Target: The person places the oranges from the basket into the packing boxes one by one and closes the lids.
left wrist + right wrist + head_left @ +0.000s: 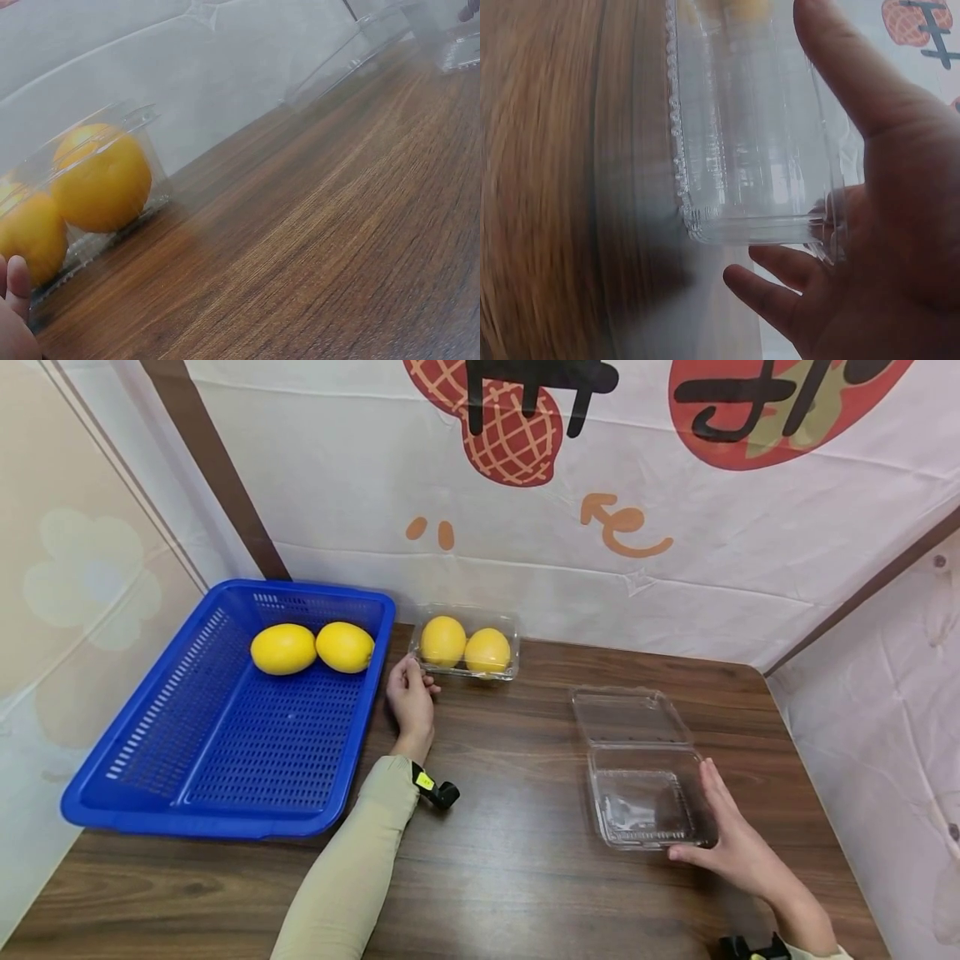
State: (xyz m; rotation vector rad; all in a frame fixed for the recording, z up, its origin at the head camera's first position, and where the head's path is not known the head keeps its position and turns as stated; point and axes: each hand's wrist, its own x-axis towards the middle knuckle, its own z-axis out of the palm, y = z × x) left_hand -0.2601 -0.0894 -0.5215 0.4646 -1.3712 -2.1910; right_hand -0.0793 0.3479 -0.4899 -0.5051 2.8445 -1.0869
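Near the back wall sits a closed clear plastic clamshell box (465, 672) with two round yellow fruits inside, a left one (443, 642) and a right one (487, 651). My left hand (411, 700) is at its front left corner, fingers bent; whether they grip the corner is hidden. A second clamshell box (643, 806), of clear plastic, lies on the right with its lid (633, 717) folded back and nothing in it. My right hand (738, 843) touches its right side near the front corner, thumb and fingers spread and fairly straight.
On the left a blue perforated plastic basket (348, 793) holds two lemons, one (283, 649) beside the other (345, 647), at its far end. Everything stands on a dark wooden table (517, 860). Printed cloth walls (540, 585) border it at the back and sides.
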